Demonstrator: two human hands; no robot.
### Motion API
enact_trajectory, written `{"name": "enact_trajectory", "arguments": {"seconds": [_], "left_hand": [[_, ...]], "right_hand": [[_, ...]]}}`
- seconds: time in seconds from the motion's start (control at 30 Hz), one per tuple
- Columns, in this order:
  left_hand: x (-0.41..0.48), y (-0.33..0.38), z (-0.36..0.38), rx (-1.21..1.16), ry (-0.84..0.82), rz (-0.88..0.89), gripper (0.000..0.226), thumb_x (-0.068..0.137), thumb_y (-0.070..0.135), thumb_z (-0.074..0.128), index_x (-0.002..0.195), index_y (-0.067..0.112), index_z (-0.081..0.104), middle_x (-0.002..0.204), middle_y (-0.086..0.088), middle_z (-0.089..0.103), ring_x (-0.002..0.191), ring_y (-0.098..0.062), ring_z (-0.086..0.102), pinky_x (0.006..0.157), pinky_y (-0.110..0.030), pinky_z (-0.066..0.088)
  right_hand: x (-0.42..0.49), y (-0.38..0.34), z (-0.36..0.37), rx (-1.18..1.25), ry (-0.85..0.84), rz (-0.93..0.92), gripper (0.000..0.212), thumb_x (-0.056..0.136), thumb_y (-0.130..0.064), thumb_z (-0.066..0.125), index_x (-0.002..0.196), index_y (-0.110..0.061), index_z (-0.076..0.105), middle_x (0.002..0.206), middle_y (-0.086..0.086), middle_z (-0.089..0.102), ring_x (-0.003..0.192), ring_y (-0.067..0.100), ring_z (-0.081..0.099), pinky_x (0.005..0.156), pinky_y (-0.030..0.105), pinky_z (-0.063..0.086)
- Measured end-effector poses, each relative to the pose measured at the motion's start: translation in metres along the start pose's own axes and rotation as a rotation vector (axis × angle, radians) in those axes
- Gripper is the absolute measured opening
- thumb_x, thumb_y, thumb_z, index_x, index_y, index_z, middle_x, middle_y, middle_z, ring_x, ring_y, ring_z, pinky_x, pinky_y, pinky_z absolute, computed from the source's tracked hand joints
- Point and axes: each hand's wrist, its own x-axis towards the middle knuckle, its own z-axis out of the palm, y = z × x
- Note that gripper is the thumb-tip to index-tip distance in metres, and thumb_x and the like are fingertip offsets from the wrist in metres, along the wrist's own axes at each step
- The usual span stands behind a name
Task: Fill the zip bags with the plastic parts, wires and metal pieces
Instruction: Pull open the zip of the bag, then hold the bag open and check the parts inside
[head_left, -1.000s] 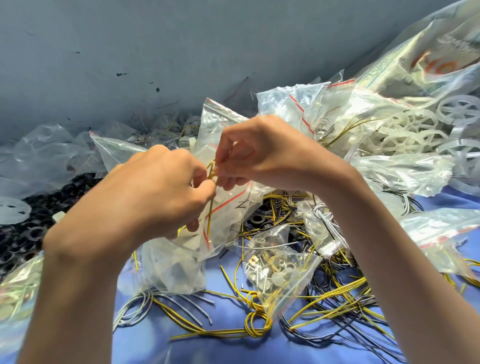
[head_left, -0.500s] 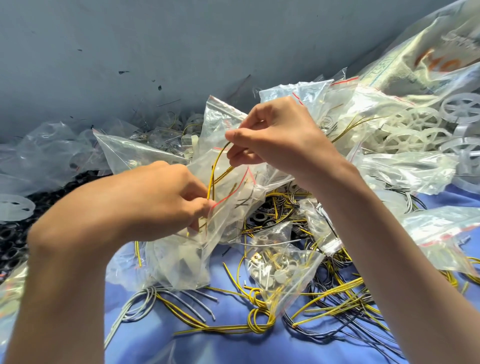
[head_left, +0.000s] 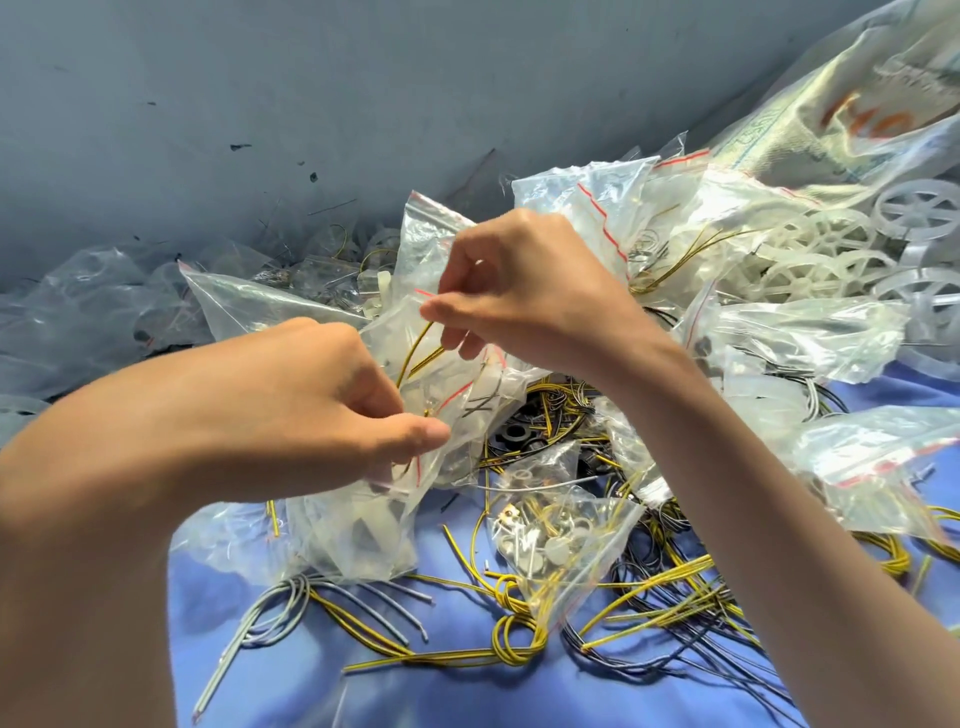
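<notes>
Pinching the mouth of a zip bag (head_left: 363, 535) between thumb and curled fingers, the left hand (head_left: 311, 415) holds it above the blue cloth (head_left: 457, 696) — just above, the right hand (head_left: 524, 291) grips a yellow wire (head_left: 415, 349) that runs down into the bag's opening.

Bright daylight falls from the right. Glare whitens the plastic bags (head_left: 810, 332). Near forearms blur; wide-angle edges bend.
</notes>
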Motion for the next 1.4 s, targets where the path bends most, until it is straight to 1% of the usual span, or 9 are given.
{"name": "enact_trajectory", "arguments": {"seconds": [0.17, 0.3, 0.43, 0.53, 0.6, 0.7, 0.97, 1.13, 1.4], "left_hand": [[0.002, 0.006, 0.001, -0.069, 0.014, -0.001, 0.045, 0.058, 0.087, 0.037, 0.076, 0.055, 0.063, 0.063, 0.028, 0.065, 0.058, 0.013, 0.058, 0.061, -0.021, 0.052], [0.013, 0.005, 0.007, -0.092, 0.063, -0.011, 0.026, 0.081, 0.047, 0.059, 0.065, 0.029, 0.069, 0.055, 0.019, 0.066, 0.045, 0.007, 0.056, 0.043, -0.01, 0.04], [0.017, -0.001, 0.01, -0.121, 0.027, -0.021, 0.01, 0.086, 0.028, 0.061, 0.078, 0.029, 0.066, 0.055, 0.015, 0.067, 0.04, 0.002, 0.054, 0.042, -0.007, 0.038], [0.014, -0.004, 0.007, -0.199, -0.02, -0.003, 0.028, 0.078, 0.061, 0.055, 0.086, 0.036, 0.064, 0.061, 0.018, 0.069, 0.045, 0.003, 0.057, 0.048, -0.011, 0.042], [0.012, -0.002, 0.006, -0.154, -0.061, 0.012, 0.058, 0.058, 0.09, 0.044, 0.095, 0.047, 0.059, 0.065, 0.024, 0.068, 0.052, 0.007, 0.058, 0.054, -0.016, 0.04], [0.012, 0.0, 0.009, -0.044, -0.073, 0.02, 0.08, 0.033, 0.095, 0.05, 0.099, 0.05, 0.056, 0.068, 0.028, 0.065, 0.056, 0.008, 0.056, 0.054, -0.017, 0.038], [0.019, -0.004, 0.013, -0.003, 0.045, 0.069, 0.014, 0.074, 0.042, 0.06, 0.087, 0.041, 0.062, 0.059, 0.017, 0.063, 0.051, 0.0, 0.05, 0.049, -0.017, 0.037], [0.019, -0.009, 0.013, -0.038, 0.052, 0.086, 0.015, 0.071, 0.036, 0.054, 0.081, 0.043, 0.062, 0.059, 0.017, 0.063, 0.053, 0.0, 0.052, 0.051, -0.017, 0.04], [0.018, -0.011, 0.01, -0.02, 0.196, 0.163, 0.004, 0.074, 0.03, 0.057, 0.075, 0.032, 0.061, 0.066, 0.019, 0.065, 0.066, -0.001, 0.056, 0.059, -0.025, 0.045]], "right_hand": [[-0.009, -0.007, 0.002, -0.181, -0.47, -0.126, 0.013, 0.082, -0.013, 0.064, 0.077, -0.018, 0.075, 0.052, -0.01, 0.065, 0.049, 0.0, 0.062, 0.047, 0.007, 0.042], [-0.009, -0.002, -0.002, -0.221, -0.595, -0.108, 0.013, 0.089, -0.017, 0.061, 0.091, -0.024, 0.071, 0.067, -0.008, 0.071, 0.055, -0.003, 0.064, 0.054, 0.006, 0.044], [-0.007, 0.006, -0.033, -0.054, -0.384, -0.091, 0.007, 0.09, -0.014, 0.063, 0.093, -0.014, 0.069, 0.072, -0.003, 0.073, 0.057, 0.004, 0.065, 0.056, 0.014, 0.048], [-0.01, 0.02, -0.063, -0.128, -0.265, -0.026, 0.003, 0.084, -0.018, 0.069, 0.081, -0.018, 0.069, 0.066, -0.007, 0.071, 0.053, 0.002, 0.064, 0.051, 0.011, 0.043], [-0.012, 0.031, -0.077, -0.303, -0.393, 0.137, 0.01, 0.078, -0.028, 0.074, 0.086, -0.025, 0.069, 0.07, -0.01, 0.072, 0.057, 0.0, 0.066, 0.056, 0.017, 0.044], [-0.016, 0.046, -0.082, -0.503, -0.633, 0.453, 0.038, 0.068, -0.041, 0.08, 0.102, -0.035, 0.065, 0.088, -0.007, 0.075, 0.068, 0.0, 0.069, 0.065, 0.021, 0.047], [-0.012, 0.07, -0.06, -0.518, -0.726, 0.647, 0.045, 0.06, -0.028, 0.088, 0.101, -0.024, 0.069, 0.075, -0.007, 0.075, 0.063, 0.0, 0.07, 0.065, 0.02, 0.042], [-0.009, 0.072, -0.057, -0.564, -0.761, 0.532, 0.025, 0.073, -0.021, 0.081, 0.094, -0.03, 0.07, 0.07, -0.013, 0.07, 0.06, -0.004, 0.065, 0.048, 0.012, 0.039], [-0.021, 0.032, -0.09, -0.406, -0.442, 0.178, 0.008, 0.08, -0.033, 0.065, 0.08, -0.035, 0.072, 0.062, -0.017, 0.067, 0.054, -0.005, 0.057, 0.061, 0.023, 0.045]]}}
